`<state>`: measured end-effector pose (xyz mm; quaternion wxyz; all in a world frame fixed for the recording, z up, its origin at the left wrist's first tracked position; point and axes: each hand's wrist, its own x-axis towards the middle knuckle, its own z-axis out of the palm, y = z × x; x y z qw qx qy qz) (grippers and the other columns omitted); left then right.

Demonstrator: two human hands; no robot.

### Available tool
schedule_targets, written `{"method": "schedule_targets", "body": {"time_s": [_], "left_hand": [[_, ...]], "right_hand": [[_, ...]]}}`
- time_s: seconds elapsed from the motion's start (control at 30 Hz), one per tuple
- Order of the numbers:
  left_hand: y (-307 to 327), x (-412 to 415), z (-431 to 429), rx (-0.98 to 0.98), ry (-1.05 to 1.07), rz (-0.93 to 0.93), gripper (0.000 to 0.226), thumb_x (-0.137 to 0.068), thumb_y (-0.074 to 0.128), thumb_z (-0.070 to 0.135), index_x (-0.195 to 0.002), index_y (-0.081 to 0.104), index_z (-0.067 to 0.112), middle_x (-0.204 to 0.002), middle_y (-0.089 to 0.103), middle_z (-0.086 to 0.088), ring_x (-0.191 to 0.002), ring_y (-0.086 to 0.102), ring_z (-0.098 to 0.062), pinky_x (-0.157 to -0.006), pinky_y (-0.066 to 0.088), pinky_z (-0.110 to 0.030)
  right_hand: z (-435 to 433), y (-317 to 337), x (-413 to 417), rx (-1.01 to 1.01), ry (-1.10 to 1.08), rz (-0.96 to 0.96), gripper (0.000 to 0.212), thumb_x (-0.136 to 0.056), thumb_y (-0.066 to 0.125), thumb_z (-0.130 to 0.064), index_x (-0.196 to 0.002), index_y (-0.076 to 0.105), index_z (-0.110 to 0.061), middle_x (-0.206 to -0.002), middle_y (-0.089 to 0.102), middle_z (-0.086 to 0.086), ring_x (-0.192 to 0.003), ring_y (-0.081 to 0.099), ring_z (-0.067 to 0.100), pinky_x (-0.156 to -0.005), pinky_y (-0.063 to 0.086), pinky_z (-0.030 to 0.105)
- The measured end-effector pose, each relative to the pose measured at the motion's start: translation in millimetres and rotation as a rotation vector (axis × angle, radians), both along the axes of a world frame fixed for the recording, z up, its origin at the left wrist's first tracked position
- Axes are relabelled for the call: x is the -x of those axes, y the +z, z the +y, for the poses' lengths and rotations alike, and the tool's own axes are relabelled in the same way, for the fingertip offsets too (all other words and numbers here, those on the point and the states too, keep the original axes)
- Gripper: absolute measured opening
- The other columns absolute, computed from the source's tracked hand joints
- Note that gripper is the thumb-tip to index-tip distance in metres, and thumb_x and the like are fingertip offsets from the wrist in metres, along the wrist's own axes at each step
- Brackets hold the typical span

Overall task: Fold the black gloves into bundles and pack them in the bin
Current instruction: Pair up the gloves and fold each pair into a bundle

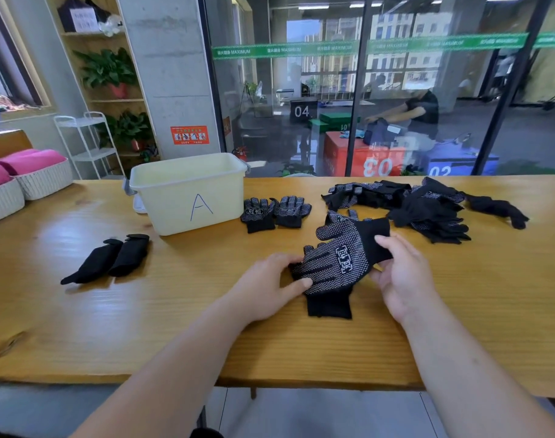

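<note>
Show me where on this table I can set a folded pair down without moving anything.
Widest bare wood: the near-left table, between the two folded bundles and the front edge. Also free: the near-right corner, on the near side of the loose glove pile. Crowded: the strip from the bin past the flat pair to that pile.

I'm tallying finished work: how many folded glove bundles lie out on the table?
2. The left bundle and the right bundle lie side by side on the table, left of the bin. More may be hidden inside the bin.
</note>
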<state>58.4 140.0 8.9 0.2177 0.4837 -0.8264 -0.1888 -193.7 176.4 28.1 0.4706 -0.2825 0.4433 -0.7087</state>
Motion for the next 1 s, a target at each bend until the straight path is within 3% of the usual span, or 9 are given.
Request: {"method": "schedule_targets", "body": {"time_s": [0.13,0.37,0.5,0.63,0.7,0.73,0.83,0.93,1.0], "left_hand": [[-4,-1,2,0.133,-0.029,-0.175,0.090,-0.087,0.058,0.084,-0.157,0.046,0.031,-0.156,0.051,0.011,-0.147,0.042,-0.014,-0.128,0.027,-0.045],[-9,-18,0,0.156,-0.061,-0.221,0.089,-0.083,0.055,0.090,-0.151,0.053,0.034,-0.153,0.047,0.020,-0.149,0.035,-0.013,-0.125,0.030,-0.044],[-10,-28,-5,0.168,-0.058,-0.141,0.084,-0.084,0.054,0.090,-0.145,0.060,0.034,-0.145,0.052,0.020,-0.144,0.037,-0.009,-0.122,0.035,-0.044],[-17,-31,-11,0.176,-0.024,-0.025,0.080,-0.085,0.058,0.087,-0.144,0.060,0.035,-0.143,0.052,0.022,-0.141,0.038,-0.006,-0.121,0.037,-0.043],[-18,-31,-12,0.171,-0.018,-0.032,0.086,-0.084,0.060,0.087,-0.150,0.056,0.032,-0.147,0.051,0.019,-0.144,0.037,-0.008,-0.122,0.036,-0.043],[-17,-31,-12,0.165,-0.015,-0.040,0.090,-0.084,0.060,0.087,-0.153,0.053,0.030,-0.149,0.051,0.017,-0.145,0.036,-0.009,-0.123,0.036,-0.042],[-18,-31,-10,0.151,-0.008,-0.058,0.100,-0.081,0.060,0.090,-0.158,0.048,0.027,-0.153,0.049,0.014,-0.147,0.033,-0.010,-0.123,0.036,-0.041],[-20,-30,-8,0.162,-0.002,-0.071,0.104,-0.078,0.062,0.091,-0.159,0.045,0.027,-0.152,0.049,0.015,-0.148,0.033,-0.009,-0.122,0.037,-0.043],[-20,-30,-7,0.168,0.005,-0.076,0.107,-0.077,0.062,0.092,-0.160,0.042,0.027,-0.153,0.049,0.016,-0.148,0.033,-0.009,-0.121,0.038,-0.044]], "right_hand": [[1,14,8,0.018,-0.062,-0.059,0.018,-0.102,0.062,-0.005,-0.104,0.075,-0.017,-0.105,0.081,0.007,-0.103,0.073,0.026,-0.094,0.058,0.046],[-4,44,32,0.042,0.054,0.378,0.035,-0.098,0.069,-0.017,-0.133,0.071,-0.013,-0.121,0.078,0.005,-0.120,0.071,0.026,-0.099,0.058,0.047],[5,81,28,0.126,0.201,0.584,0.020,-0.102,0.063,-0.012,-0.109,0.081,-0.018,-0.112,0.080,0.006,-0.107,0.073,0.022,-0.106,0.051,0.053],[-3,110,19,0.171,0.332,0.828,0.019,-0.103,0.063,-0.016,-0.113,0.079,-0.019,-0.111,0.080,0.008,-0.104,0.072,0.037,-0.098,0.055,0.055],[-13,116,15,0.142,0.337,0.967,0.018,-0.104,0.066,-0.015,-0.110,0.080,-0.023,-0.102,0.081,-0.001,-0.084,0.073,0.022,-0.070,0.059,0.032],[-19,118,13,0.130,0.342,1.031,0.017,-0.104,0.067,-0.016,-0.109,0.080,-0.026,-0.099,0.081,-0.007,-0.078,0.072,0.010,-0.064,0.054,0.023],[-38,118,6,0.146,0.275,1.166,0.015,-0.102,0.072,-0.019,-0.109,0.079,-0.030,-0.097,0.079,-0.018,-0.076,0.069,-0.004,-0.062,0.049,0.015],[-47,118,1,0.268,0.055,1.270,0.016,-0.100,0.074,-0.020,-0.113,0.078,-0.028,-0.104,0.076,-0.019,-0.093,0.067,-0.004,-0.085,0.055,0.027],[-39,113,-4,0.357,0.004,1.339,0.018,-0.099,0.075,-0.021,-0.112,0.078,-0.033,-0.104,0.074,-0.023,-0.094,0.064,-0.008,-0.086,0.052,0.024]]}}
